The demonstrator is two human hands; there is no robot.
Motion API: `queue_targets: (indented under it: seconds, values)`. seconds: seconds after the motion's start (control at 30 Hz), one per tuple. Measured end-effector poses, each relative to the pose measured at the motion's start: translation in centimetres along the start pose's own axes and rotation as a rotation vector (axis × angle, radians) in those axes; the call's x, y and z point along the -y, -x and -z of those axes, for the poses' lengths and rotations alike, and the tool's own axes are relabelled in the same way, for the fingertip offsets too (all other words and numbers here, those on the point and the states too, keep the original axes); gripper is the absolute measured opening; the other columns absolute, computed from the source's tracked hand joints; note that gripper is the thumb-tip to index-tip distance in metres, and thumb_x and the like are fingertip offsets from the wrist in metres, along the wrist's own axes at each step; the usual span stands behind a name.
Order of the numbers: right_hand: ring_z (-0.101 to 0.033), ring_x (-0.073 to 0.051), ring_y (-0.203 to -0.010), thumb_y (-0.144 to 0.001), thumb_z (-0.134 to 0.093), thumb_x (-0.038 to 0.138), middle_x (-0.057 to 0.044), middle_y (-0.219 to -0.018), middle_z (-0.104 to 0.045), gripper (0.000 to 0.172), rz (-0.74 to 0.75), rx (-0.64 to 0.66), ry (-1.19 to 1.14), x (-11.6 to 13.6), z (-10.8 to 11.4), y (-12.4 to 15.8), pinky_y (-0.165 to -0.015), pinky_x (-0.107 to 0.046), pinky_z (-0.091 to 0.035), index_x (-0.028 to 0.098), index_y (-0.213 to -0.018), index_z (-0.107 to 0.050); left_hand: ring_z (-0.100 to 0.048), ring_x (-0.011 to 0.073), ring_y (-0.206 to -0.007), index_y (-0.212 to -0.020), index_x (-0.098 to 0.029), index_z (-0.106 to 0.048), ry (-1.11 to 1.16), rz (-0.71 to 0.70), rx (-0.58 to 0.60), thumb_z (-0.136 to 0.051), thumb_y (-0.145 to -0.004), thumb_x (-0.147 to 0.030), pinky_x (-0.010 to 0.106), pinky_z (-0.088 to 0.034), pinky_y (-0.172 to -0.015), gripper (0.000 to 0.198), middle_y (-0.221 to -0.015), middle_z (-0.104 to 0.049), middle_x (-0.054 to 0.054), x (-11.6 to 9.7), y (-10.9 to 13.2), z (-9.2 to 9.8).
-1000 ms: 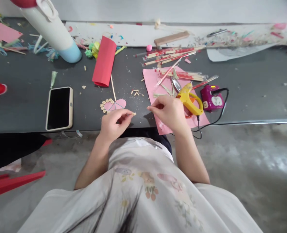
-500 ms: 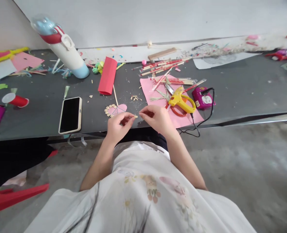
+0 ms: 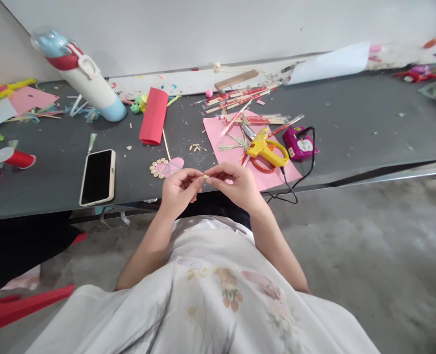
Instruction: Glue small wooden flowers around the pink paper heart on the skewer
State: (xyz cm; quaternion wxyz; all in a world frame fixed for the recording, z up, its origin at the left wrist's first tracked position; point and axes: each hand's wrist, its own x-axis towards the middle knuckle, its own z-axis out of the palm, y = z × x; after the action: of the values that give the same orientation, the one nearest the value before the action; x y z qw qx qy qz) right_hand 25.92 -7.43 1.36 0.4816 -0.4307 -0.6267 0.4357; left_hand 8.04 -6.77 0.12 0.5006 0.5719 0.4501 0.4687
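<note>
My left hand and my right hand meet at the fingertips above the table's front edge. Pinched between them is a tiny pale yellow piece, too small to make out fully. Just beyond my left hand lies a pink paper heart on a thin stick, its left side bordered with small pale flower-like pieces. A few short pale stick bits are scattered behind my hands. To the right, a yellow glue gun rests on a pink sheet.
A phone, a red thread spool and a tall bottle stand or lie leftward. A folded red paper is behind the heart. Wrapped sticks lie at the back; a purple box with a black cord is right.
My right hand has closed in on my left, and its fingertips now touch the tiny piece. The view has shifted slightly right. A white sheet at the back right has lifted.
</note>
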Motion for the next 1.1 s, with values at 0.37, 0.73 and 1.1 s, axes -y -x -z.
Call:
queue_targets:
  seconds: [0.37,0.73,1.1]
  values:
    - [-0.062,-0.011,-0.069,-0.084,-0.070,0.016,0.000,-0.080,-0.071,0.006,0.242,-0.108,0.186,0.4,0.7,0.0,-0.064,-0.025,-0.052,0.019,-0.088,-0.072,-0.047,0.0046,-0.031,-0.087,-0.018,-0.075,0.241,0.140,-0.006,-0.082,-0.075,-0.043,0.015,-0.034,-0.028,0.029,-0.052,-0.062,-0.003,-0.3,-0.3,-1.4]
    - [-0.066,-0.012,-0.073,-0.087,-0.068,0.015,0.000,-0.080,-0.070,0.010,0.421,-0.155,0.280,0.4,0.6,-0.3,-0.065,-0.026,-0.056,0.022,-0.094,-0.070,-0.042,0.0037,-0.027,-0.078,-0.016,-0.071,0.470,0.301,0.006,-0.087,-0.066,-0.039,0.013,-0.032,-0.027,0.031,-0.045,-0.058,-0.005,-2.1,-0.6,-2.2]
    - [-0.067,-0.015,-0.075,-0.086,-0.070,0.014,-0.004,-0.084,-0.072,0.009,0.581,-0.215,0.335,-0.2,0.7,-0.8,-0.068,-0.029,-0.057,0.021,-0.091,-0.071,-0.035,0.0008,-0.026,-0.075,-0.016,-0.069,0.597,0.398,-0.037,-0.088,-0.065,-0.039,0.010,-0.028,-0.027,0.031,-0.042,-0.050,-0.009,-2.6,-0.4,-3.0]
